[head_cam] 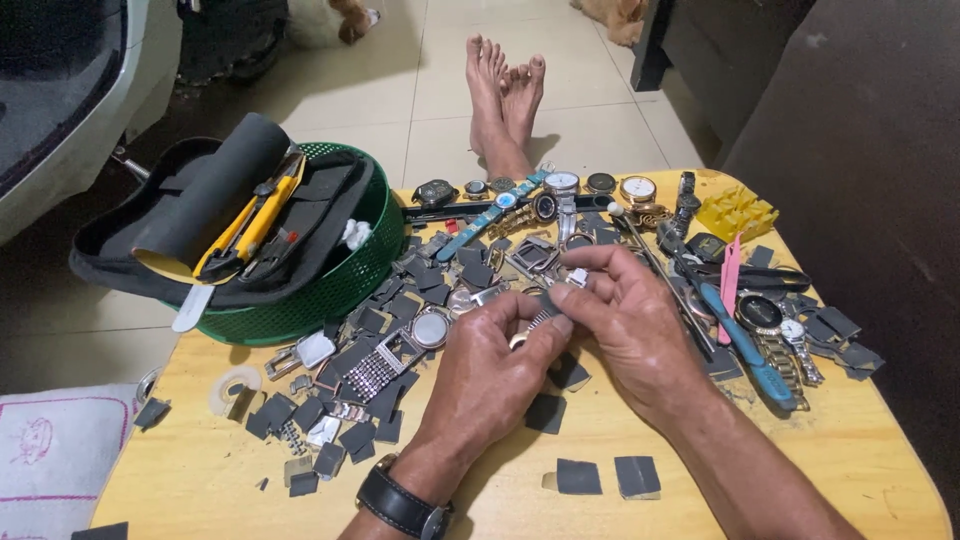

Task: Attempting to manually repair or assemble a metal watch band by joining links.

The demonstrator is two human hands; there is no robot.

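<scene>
While both hands met above the cluttered wooden counter (700, 470), the left hand (490, 375) and right hand (625, 310) each pinched a small metal watch band piece (541, 320) between fingertips.

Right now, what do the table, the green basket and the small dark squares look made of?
Table: light wood or wood-look laminate; visible grain, low sheen. Green basket: moulded plastic, judging by its even colour and open mesh wall. Small dark squares: matte grey, thin and flat, possibly abrasive paper or rubber sheet; the view cannot settle which.
</scene>
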